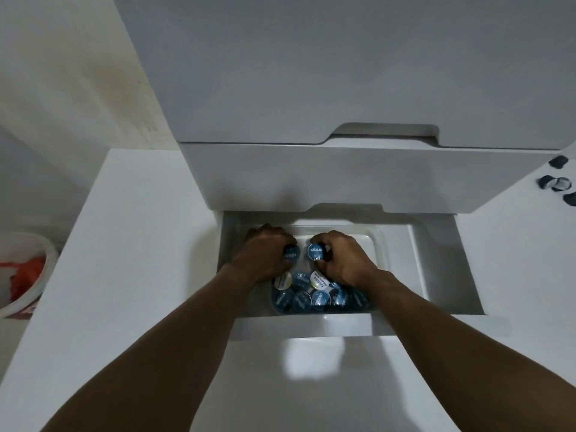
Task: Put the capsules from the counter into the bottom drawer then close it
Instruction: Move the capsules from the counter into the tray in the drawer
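Gripping one capsule each, both hands are seen inside the open drawer (pixel 436 275).
At far left, a white bin (pixel 46 254) with something red in it is seen. The left grip (pixel 265 254) is curled round a blue capsule (pixel 291 253); just beside it, an EXCELSO capsule (pixel 316 251) is pinched by the right grip (pixel 343 257). Both are held over the back of a clear tray (pixel 381 244) set in the drawer, and a pile (pixel 311 296) of capsules, mostly blue, is heaped at the tray's front. At far right, a few dark capsules (pixel 558 182) lie on the table (pixel 514 244), well apart from the drawer.
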Motion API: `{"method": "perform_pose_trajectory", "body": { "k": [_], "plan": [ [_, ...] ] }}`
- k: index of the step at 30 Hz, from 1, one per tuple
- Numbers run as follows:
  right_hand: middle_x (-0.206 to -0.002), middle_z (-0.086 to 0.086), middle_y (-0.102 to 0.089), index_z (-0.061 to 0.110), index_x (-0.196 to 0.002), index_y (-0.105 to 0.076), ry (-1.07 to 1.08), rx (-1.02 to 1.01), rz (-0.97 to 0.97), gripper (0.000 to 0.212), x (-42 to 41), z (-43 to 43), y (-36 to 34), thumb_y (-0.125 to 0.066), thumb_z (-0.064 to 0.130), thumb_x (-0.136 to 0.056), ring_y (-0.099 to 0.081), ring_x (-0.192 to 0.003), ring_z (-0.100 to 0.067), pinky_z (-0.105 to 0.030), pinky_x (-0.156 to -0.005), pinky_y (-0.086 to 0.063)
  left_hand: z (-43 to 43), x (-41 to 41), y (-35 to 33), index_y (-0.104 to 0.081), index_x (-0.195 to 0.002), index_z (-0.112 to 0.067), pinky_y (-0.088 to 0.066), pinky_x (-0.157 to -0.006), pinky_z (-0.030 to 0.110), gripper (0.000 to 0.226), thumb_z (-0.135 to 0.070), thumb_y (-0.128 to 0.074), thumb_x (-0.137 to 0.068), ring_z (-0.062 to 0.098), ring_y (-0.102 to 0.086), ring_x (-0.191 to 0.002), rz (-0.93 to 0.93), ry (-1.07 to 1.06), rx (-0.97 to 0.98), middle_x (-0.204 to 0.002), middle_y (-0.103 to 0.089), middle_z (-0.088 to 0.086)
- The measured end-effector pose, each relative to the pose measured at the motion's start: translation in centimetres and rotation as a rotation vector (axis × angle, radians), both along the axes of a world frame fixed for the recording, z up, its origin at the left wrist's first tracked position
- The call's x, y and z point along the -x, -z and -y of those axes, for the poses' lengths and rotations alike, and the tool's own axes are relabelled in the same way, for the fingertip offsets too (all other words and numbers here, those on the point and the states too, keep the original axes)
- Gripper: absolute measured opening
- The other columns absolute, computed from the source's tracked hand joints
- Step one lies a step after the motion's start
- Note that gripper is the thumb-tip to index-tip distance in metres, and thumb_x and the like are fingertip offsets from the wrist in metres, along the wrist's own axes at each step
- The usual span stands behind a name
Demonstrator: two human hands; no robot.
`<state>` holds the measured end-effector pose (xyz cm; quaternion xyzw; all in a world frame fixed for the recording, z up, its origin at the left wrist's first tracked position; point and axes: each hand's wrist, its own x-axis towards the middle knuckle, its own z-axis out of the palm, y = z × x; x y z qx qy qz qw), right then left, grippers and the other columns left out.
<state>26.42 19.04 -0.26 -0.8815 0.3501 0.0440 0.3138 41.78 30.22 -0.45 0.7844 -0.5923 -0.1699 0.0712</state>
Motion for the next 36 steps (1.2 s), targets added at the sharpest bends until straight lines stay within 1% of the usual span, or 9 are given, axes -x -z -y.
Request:
{"method": "perform_pose_trajectory", "body": {
  "k": [2, 7, 13, 16, 19, 24, 28, 32, 36],
  "plan": [
    [-0.119, -0.005, -0.060, 0.020, -0.124, -0.060, -0.014, -0.003, -0.008, 0.046, -0.2, 0.2, 0.1, -0.072, 0.020, -0.080, -0.056, -0.108, -0.023, -0.023, -0.088, -0.041, 0.0, 0.0, 0.2, -0.058, -0.122, -0.027, -0.036, -0.099, 0.039, 0.040, -0.038, -0.061, -0.084, 0.023, -0.047, -0.116, 0.025, -0.002, -0.032, -0.124, -0.060, -0.002],
    [-0.125, -0.010, -0.058, 0.017, -0.129, -0.057, -0.064, -0.005, -0.021, 0.049, -0.8, 0.4, 0.3, -0.069, 0.014, -0.081, -0.055, -0.114, -0.027, -0.027, -0.096, -0.042, 0.1, 0.1, 0.6, -0.058, -0.124, -0.026, -0.032, -0.097, 0.038, 0.038, -0.030, -0.061, -0.086, 0.025, -0.041, -0.119, 0.066, -0.016, -0.058, -0.125, -0.059, 0.000],
    [-0.128, -0.009, -0.057, 0.018, -0.132, -0.055, -0.062, -0.022, -0.030, 0.052, -0.6, 0.4, 0.8, -0.070, 0.014, -0.082, -0.054, -0.117, -0.026, -0.027, -0.098, -0.042, 0.1, 0.2, 0.8, -0.057, -0.125, -0.027, -0.033, -0.097, 0.040, 0.040, -0.031, -0.060, -0.086, 0.027, -0.040, -0.119, 0.109, -0.030, -0.077, -0.124, -0.060, 0.001],
    [-0.128, -0.009, -0.058, 0.020, -0.131, -0.056, -0.055, -0.013, -0.018, 0.048, -0.5, 0.5, 0.9, -0.067, 0.017, -0.085, -0.056, -0.114, -0.026, -0.028, -0.098, -0.044, 0.1, 0.1, 0.5, -0.055, -0.127, -0.027, -0.034, -0.098, 0.043, 0.042, -0.031, -0.060, -0.086, 0.027, -0.039, -0.121, 0.100, -0.026, -0.102, -0.126, -0.058, 0.001],
    [-0.129, -0.008, -0.058, 0.020, -0.131, -0.056, -0.058, -0.013, -0.016, 0.044, -0.5, 0.5, 1.0, -0.063, 0.016, -0.088, -0.057, -0.113, -0.025, -0.029, -0.098, -0.044, 0.0, 0.1, 0.4, -0.055, -0.127, -0.030, -0.034, -0.097, 0.042, 0.042, -0.032, -0.060, -0.086, 0.027, -0.040, -0.120, 0.138, -0.018, -0.109, -0.127, -0.058, 0.000],
    [-0.130, -0.008, -0.058, 0.020, -0.132, -0.056, -0.068, -0.023, -0.023, 0.045, -0.6, 0.2, 1.0, -0.061, 0.011, -0.088, -0.056, -0.117, -0.026, -0.031, -0.102, -0.044, 0.0, 0.1, 0.3, -0.059, -0.122, -0.032, -0.033, -0.097, 0.041, 0.037, -0.033, -0.060, -0.085, 0.027, -0.043, -0.118, 0.193, 0.013, -0.092, -0.123, -0.061, 0.000],
    [-0.131, -0.008, -0.057, 0.019, -0.132, -0.056, -0.087, -0.023, -0.031, 0.045, -1.0, -0.2, 1.0, -0.062, 0.012, -0.089, -0.056, -0.118, -0.026, -0.032, -0.103, -0.044, -0.2, -0.1, -0.1, -0.063, -0.115, -0.028, -0.035, -0.095, 0.040, 0.029, -0.032, -0.059, -0.086, 0.028, -0.043, -0.116, 0.190, 0.040, -0.113, -0.117, -0.062, 0.002],
    [-0.131, -0.009, -0.057, 0.019, -0.132, -0.057, -0.099, -0.026, -0.023, 0.044, -1.4, -0.8, 1.1, -0.062, 0.012, -0.088, -0.057, -0.116, -0.027, -0.030, -0.100, -0.044, -0.4, -0.4, -0.2, -0.065, -0.110, -0.024, -0.037, -0.094, 0.041, 0.026, -0.033, -0.057, -0.087, 0.028, -0.043, -0.116, 0.162, 0.069, -0.136, -0.116, -0.062, 0.004],
    [-0.129, -0.009, -0.060, 0.019, -0.130, -0.059, -0.104, -0.031, -0.011, 0.042, -1.7, -1.1, 1.0, -0.063, 0.014, -0.088, -0.059, -0.113, -0.026, -0.028, -0.095, -0.044, -0.4, -0.6, -0.1, -0.066, -0.105, -0.025, -0.038, -0.092, 0.041, 0.021, -0.031, -0.057, -0.087, 0.027, -0.045, -0.112, 0.151, 0.071, -0.136, -0.112, -0.062, 0.004]
  ]
}}
